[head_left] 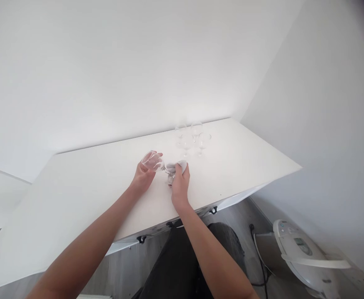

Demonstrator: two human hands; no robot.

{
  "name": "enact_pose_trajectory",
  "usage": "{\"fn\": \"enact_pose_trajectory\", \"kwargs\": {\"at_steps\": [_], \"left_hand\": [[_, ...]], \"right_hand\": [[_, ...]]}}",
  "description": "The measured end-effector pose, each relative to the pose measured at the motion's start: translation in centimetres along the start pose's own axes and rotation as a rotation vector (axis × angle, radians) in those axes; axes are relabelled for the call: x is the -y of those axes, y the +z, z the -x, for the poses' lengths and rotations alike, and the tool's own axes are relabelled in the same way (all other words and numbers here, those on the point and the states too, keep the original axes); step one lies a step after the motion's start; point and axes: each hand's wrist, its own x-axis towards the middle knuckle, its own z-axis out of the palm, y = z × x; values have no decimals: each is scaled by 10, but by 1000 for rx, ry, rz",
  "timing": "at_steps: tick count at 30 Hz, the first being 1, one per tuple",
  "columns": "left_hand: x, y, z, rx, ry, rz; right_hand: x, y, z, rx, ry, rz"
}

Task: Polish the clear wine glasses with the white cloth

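My left hand [144, 176] grips the bowl of a clear wine glass [151, 161], held on its side above the white table [85, 187]. My right hand [180, 182] is closed on a small grey-white cloth [178, 167] wrapped around the glass's stem and foot end. Both hands meet near the middle of the table. Behind them, toward the wall, stand several more clear stemmed glasses [191, 137], upright and close together.
White walls close off the table at the back and right. On the grey floor at the lower right stands a white appliance [300, 251] with a cable. My dark trousers [184, 257] show below the table's front edge.
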Motion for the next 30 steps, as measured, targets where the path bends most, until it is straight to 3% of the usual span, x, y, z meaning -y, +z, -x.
{"fn": "enact_pose_trajectory", "kwargs": {"at_steps": [2, 3, 5, 7, 11, 13, 15, 18, 20, 25, 30], "left_hand": [[1, -1, 1, -10, -12, 13], [1, -1, 1, -13, -16, 24], [1, -1, 1, 2, -20, 41], [1, -1, -1, 21, -8, 53], [-1, -1, -4, -31, 48, 65], [0, -2, -5, -81, 66, 51], [1, -2, -6, -109, 65, 22], [3, -2, -4, -94, 44, -35], [4, -2, -3, -58, 45, -66], [4, 0, 0, 89, 38, -195], [5, 6, -1, 191, 36, -192]], "right_hand": [[-2, 7, -2, 55, 298, -223], [-3, 9, -2, 76, 374, -285], [-3, 10, 0, 50, 348, -267], [-3, 6, 4, 10, 96, -37], [1, -9, 5, -52, -578, 599], [2, -15, 3, -62, -728, 700], [1, -17, 1, 57, -703, 646], [-3, -17, -2, 331, -524, 597], [-7, -18, -5, 402, -446, 674], [-13, -21, -13, 305, -405, 890], [-14, -26, -16, 219, -574, 896]]}}
